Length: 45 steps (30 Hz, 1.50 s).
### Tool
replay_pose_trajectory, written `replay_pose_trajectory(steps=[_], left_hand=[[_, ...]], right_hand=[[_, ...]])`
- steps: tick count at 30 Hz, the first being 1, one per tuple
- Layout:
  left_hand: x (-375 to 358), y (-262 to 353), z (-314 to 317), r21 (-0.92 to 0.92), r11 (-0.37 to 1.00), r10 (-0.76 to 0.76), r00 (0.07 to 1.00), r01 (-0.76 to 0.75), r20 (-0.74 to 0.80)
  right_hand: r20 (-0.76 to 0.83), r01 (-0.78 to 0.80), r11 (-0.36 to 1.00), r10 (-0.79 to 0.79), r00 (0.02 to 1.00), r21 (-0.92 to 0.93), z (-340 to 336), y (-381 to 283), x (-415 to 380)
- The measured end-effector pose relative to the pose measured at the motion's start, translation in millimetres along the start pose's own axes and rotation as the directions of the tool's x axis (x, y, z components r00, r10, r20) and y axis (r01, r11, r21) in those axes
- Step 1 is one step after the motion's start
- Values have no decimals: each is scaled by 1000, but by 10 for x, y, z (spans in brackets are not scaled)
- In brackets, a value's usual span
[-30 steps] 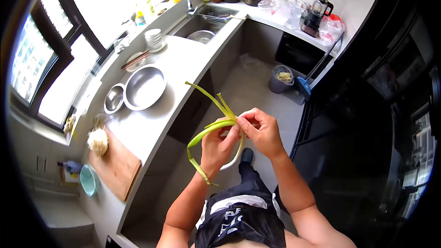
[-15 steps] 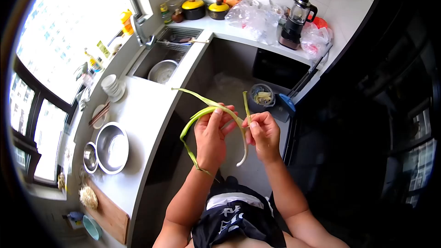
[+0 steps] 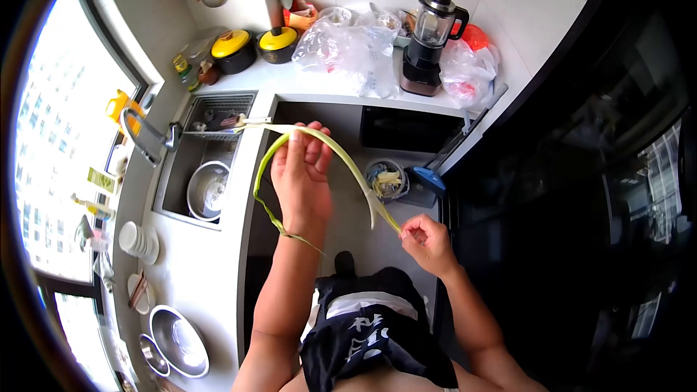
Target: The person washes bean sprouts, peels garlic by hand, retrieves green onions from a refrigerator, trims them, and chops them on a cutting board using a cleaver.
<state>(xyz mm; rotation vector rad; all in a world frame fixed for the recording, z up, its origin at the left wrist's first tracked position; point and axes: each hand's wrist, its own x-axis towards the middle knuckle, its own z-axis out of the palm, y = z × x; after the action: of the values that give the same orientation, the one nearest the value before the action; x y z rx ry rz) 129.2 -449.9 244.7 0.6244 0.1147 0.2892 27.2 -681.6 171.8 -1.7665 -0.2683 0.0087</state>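
A long scallion (image 3: 351, 162) arches between my hands in the head view. My left hand (image 3: 301, 181) pinches it near the top of the arch, thumb against fingers. One thin green leaf hangs down on the left past that wrist, and a paler one points toward the sink. Lower right, my right hand (image 3: 428, 245) is closed on the tip of a yellow-green strip of the scallion. That strip forks away from the white stem end, which hangs beside it.
Below the counter stands a waste bin (image 3: 387, 180) with pale scraps inside, beside a blue-topped dustpan (image 3: 428, 178). A sink (image 3: 174, 192) holding a metal basin (image 3: 208, 190) is at left. Blender (image 3: 433, 43), plastic bags (image 3: 348, 51) and yellow-lidded pots (image 3: 234, 52) line the back counter.
My right hand has moved down and away from my left, drawing the strip out from the stem. My left hand has gone up and left with the scallion, and the camera view has shifted.
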Motion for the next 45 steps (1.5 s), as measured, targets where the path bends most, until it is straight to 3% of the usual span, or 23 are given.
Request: replay_pose_trajectory(steps=[4,6,8,14,17,20,22,29,32,34,35,37,38,39,40,41,43,45], left_hand=[[648,-48,197,-66,998,13,1000,-11,24],[918,-88,236,-87,996,27,999,-24,36],[1183,-160,239,-115,992,51,998,-48,23],[1740,-372,405,-110,983,144,990,-144,-12],[1991,-479,558,-105,975,190,981,-194,-49],[2104,-548,697,-101,961,248,965,-256,-87],[2100,-614,725,-133,969,206,978,-210,-42],[2115,-1144,750,-202,978,-67,992,44,-107],[2119,-1327,739,-221,958,-206,975,184,-79],[2095,-1424,757,-199,946,-268,962,256,-40],[2083,-1473,773,-192,940,-294,955,282,-36],[2049,-1554,806,-181,922,-352,936,343,-19],[2046,-1591,815,-168,911,-380,925,376,7],[2041,-1629,833,-159,903,-404,915,399,1],[2043,-1654,849,-145,896,-421,907,419,22],[2043,-1663,860,-130,889,-437,899,438,40],[2045,-1682,880,-114,877,-463,884,467,65],[2048,-1667,895,-75,873,-472,873,482,121]], right_hand=[[-64,-30,971,15,998,-238,-217,234,253],[-90,-93,966,73,993,-240,-331,471,348],[-103,-133,924,103,989,-358,-468,696,496],[-84,-145,885,120,989,-442,-942,1528,1079],[-110,-157,797,114,987,-583,-1164,2010,1373],[-61,-188,853,182,981,-487,-1331,2284,1632],[-17,-214,872,230,973,-440,-1363,2264,1857],[-39,-155,941,151,988,-301,-1379,2479,2441],[-41,-153,918,148,988,-366,-1423,2573,2515],[-17,1,834,-13,1000,-552,-1454,2528,2603],[-22,-1,831,-13,1000,-556,-1469,2504,2618],[-77,-19,668,-57,995,-744,-1446,2004,2718],[-83,-23,666,-59,995,-745,-1432,1750,2790],[-73,-135,898,115,991,-419,-1413,1476,2866],[2,-267,963,267,964,-28,-1390,1218,2926],[-10,-273,962,273,962,-27,-1359,956,2971],[218,-230,898,156,963,376,-1298,542,3054],[259,-242,909,157,953,340,-1250,400,3111]])
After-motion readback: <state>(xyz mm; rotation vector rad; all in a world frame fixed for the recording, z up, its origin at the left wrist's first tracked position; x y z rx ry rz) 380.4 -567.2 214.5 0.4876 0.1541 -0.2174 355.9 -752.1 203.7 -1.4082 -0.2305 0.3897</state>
